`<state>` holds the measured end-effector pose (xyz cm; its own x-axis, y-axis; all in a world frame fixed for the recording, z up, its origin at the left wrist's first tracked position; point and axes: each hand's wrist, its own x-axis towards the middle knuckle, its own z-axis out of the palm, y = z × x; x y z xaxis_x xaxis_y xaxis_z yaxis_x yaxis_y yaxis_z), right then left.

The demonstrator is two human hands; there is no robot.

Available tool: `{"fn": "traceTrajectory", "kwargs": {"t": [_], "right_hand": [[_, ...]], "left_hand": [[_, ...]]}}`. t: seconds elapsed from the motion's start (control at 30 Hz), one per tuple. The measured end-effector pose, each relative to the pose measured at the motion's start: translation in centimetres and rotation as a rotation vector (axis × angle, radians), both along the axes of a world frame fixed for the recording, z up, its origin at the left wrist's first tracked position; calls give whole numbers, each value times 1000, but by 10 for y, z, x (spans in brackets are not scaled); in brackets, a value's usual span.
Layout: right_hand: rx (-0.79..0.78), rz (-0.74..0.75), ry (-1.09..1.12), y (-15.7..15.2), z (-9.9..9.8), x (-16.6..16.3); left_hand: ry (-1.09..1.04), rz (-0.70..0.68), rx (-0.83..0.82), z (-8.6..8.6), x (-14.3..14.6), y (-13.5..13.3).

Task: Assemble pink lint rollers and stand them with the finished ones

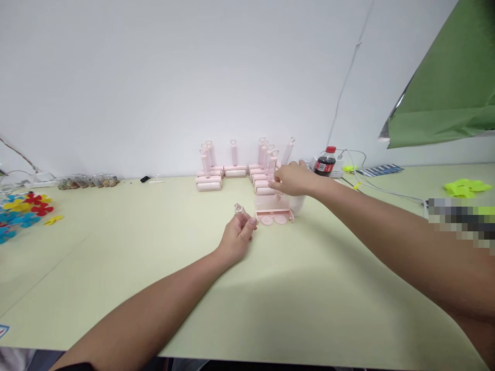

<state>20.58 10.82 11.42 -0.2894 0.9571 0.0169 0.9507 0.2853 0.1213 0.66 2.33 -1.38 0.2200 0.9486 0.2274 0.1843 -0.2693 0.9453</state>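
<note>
My left hand [236,238] is closed around a clear pinkish tube handle [240,210], whose top end points up and away from me. My right hand [294,178] reaches over a translucent pink case [273,203], fingers bent downward; their tips are partly hidden, as is whatever they hold. Just behind it a heart-topped handle [289,150] leans to the right. Left of that hand, pink lint rollers [265,190] stand in a row with heart-ended handles upright. More such rollers [209,186] form another row, and a single roller [235,171] stands between the rows near the wall.
A cola bottle [325,162] stands behind my right wrist, near white cables [381,185]. Colourful flower-shaped pieces [27,210] and small bagged items [88,180] lie at the left. Yellow-green pieces [466,187] lie at the far right. A white wall bounds the table's back.
</note>
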Motion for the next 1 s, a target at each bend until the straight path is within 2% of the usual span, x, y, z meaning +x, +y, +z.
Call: {"fn": "traceTrajectory", "kwargs": {"t": [0.1,0.13,0.2,0.27,0.33,0.37,0.47,0.57,0.67,0.83,1.0], "right_hand": [[256,78,225,-35,-2,-7],[236,135,339,-48,-7,-10],[41,248,611,-75,-24,-17],[-115,358,763,-97,-44,-22],[-103,406,831,-111,-60,-23],[-81,417,851,-115,-65,-21],[46,302,864,-113,-65,-1],[243,-3,758,-99,-59,33],[232,-202,635,-82,-61,60],[174,-253,580,-68,-77,69],[116,-275,590,-67,-81,64]], "left_hand": [[97,25,80,1,0,-2],[123,31,100,2,0,-3],[174,0,133,4,1,-7],[217,-119,180,6,2,-12],[261,-232,230,7,4,-16],[287,-247,244,8,4,-18],[403,-129,231,7,4,-20],[557,-50,214,7,2,-19],[684,-50,243,8,2,-18],[824,-48,324,8,3,-17],[870,-38,351,5,4,-14]]}}
